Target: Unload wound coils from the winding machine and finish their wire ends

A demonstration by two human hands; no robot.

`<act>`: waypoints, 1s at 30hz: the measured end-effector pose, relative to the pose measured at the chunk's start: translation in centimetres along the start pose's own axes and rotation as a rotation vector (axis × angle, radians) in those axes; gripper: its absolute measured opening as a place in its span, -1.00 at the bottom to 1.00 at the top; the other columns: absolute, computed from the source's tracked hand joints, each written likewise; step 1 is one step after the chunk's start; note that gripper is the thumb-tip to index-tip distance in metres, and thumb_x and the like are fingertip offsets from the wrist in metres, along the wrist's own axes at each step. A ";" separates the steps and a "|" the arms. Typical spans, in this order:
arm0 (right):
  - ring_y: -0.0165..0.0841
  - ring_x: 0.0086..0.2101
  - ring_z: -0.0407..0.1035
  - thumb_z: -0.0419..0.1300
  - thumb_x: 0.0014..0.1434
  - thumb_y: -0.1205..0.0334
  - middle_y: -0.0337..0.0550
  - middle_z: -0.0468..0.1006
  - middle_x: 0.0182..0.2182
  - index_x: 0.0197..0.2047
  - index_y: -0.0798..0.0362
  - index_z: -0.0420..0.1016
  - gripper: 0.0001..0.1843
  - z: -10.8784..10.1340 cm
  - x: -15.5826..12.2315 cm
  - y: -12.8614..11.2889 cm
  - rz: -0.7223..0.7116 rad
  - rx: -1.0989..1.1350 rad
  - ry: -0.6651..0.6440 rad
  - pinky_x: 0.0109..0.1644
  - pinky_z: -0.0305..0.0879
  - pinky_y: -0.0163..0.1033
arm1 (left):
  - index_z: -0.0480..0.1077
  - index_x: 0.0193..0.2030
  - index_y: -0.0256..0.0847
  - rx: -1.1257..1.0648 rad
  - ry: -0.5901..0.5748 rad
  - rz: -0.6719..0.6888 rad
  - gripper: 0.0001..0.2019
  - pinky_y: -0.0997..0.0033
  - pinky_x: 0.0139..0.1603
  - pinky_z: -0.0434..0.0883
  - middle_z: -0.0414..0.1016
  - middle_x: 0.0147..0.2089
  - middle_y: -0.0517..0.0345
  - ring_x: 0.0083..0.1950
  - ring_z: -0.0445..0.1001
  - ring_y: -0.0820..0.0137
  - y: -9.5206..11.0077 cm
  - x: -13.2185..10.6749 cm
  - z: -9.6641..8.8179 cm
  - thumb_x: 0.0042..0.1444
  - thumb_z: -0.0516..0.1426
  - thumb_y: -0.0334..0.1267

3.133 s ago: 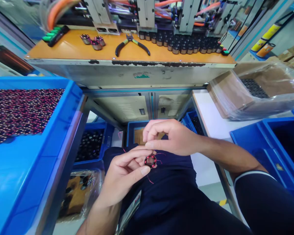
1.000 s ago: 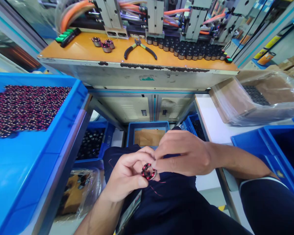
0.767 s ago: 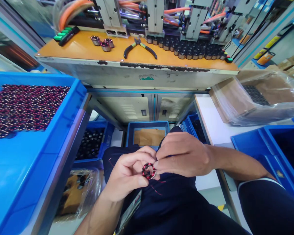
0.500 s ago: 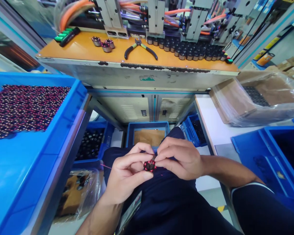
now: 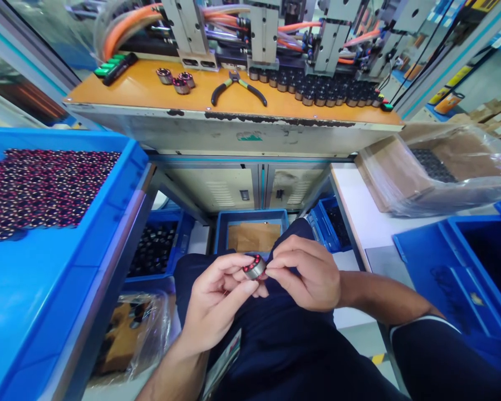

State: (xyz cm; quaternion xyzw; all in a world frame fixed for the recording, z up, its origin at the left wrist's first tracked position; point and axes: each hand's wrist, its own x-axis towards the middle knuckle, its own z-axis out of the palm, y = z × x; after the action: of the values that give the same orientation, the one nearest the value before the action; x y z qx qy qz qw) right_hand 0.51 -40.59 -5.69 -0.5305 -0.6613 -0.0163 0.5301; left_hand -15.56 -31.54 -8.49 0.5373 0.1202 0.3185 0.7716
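Observation:
Over my lap, my left hand [image 5: 221,289] is closed on a small motor stator [image 5: 254,268], a steel ring with red windings. Thumb and fingers pinch it, and its metal side is turned towards me. My right hand [image 5: 307,273] has thumb and index finger pressed together at the stator's right edge. Whatever lies between those fingertips is too small to make out.
A big blue bin [image 5: 112,184] on the left holds many wound stators. On the orange bench [image 5: 142,83] lie pliers [image 5: 237,86], three stators [image 5: 181,85] and rows of dark-topped parts [image 5: 317,94]. A plastic-lined carton [image 5: 384,181] stands right, with blue trays [image 5: 426,245] nearby.
The stator has turned in my left hand, from its open face showing to its metal side showing. My left fingers have shifted around it; the right hand stays close to its edge.

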 end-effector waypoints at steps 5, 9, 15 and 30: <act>-0.42 -0.39 0.47 0.19 0.26 0.42 -0.13 0.55 -0.42 -0.26 0.10 0.47 -0.93 -0.5 0.2 -0.4 0.054 0.031 -0.022 -0.32 0.45 -0.34 | 0.59 -0.24 -0.16 0.007 -0.005 0.166 -0.80 0.30 -0.11 0.62 0.60 0.02 0.02 -0.17 0.66 0.30 0.0 0.1 0.2 -0.03 0.40 -0.40; -0.40 -0.41 0.48 0.17 0.24 0.46 -0.12 0.55 -0.43 -0.25 0.10 0.48 -0.89 -1.6 0.4 -0.8 -0.022 0.043 -0.103 -0.34 0.48 -0.33 | 0.40 -0.48 -0.20 -0.174 -0.030 0.194 -0.67 0.00 0.12 0.53 0.66 -0.20 0.10 0.04 0.63 0.08 -0.6 -0.2 0.5 -0.17 0.48 -0.21; -0.40 -0.47 0.43 0.16 0.28 0.43 -0.19 0.52 -0.50 -0.32 0.08 0.48 -0.85 -2.6 0.9 -1.5 -0.243 -0.106 -0.256 -0.43 0.43 -0.29 | 0.51 -0.09 -0.24 -0.242 -0.138 -0.208 -0.46 0.37 -0.17 0.48 0.60 -0.21 -0.01 -0.20 0.59 0.31 -0.4 0.2 0.7 -0.01 0.32 0.18; -0.40 -0.42 0.47 0.16 0.25 0.48 -0.12 0.52 -0.41 -0.21 0.12 0.45 -0.90 -2.4 1.5 -1.4 -0.150 -0.161 -0.177 -0.36 0.48 -0.31 | 0.43 -0.34 -0.21 -0.317 -0.100 0.125 -0.75 0.21 0.07 0.54 0.58 0.01 0.06 0.02 0.62 0.24 -0.2 -0.4 0.8 -0.07 0.43 -0.38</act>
State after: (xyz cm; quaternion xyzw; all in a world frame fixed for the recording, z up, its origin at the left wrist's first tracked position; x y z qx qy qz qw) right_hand 1.28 -41.57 -2.79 -0.5196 -0.7399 -0.0619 0.4228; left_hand -15.37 -32.44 -8.38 0.4304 -0.0036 0.3535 0.8305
